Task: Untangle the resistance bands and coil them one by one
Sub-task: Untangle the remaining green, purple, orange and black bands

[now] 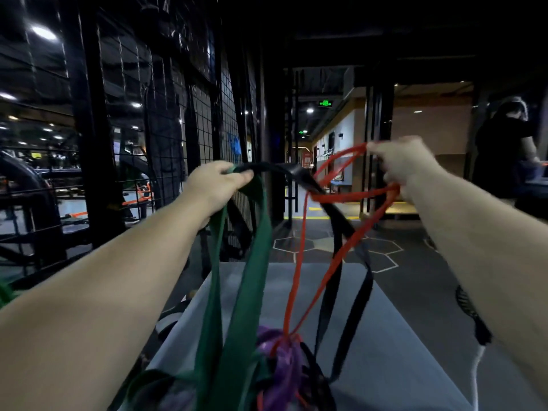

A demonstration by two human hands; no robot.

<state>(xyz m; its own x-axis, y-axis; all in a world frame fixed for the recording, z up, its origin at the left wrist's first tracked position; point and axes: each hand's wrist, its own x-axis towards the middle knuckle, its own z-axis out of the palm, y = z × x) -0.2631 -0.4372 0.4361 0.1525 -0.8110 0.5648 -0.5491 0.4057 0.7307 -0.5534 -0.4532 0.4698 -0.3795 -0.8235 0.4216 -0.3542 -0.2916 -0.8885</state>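
Your left hand (218, 185) gripped the green band (237, 292), your right hand (400, 164) pinched the red band (341, 198), held apart to open the tangle (281, 357).

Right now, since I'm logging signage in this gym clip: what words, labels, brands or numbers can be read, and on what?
Nothing here can be read.
Green lit sign under the ceiling: too blurred to read.
Smaller green sign farther down the corridor: too small to read.
No print shows on the green band, red band, black band or purple band.
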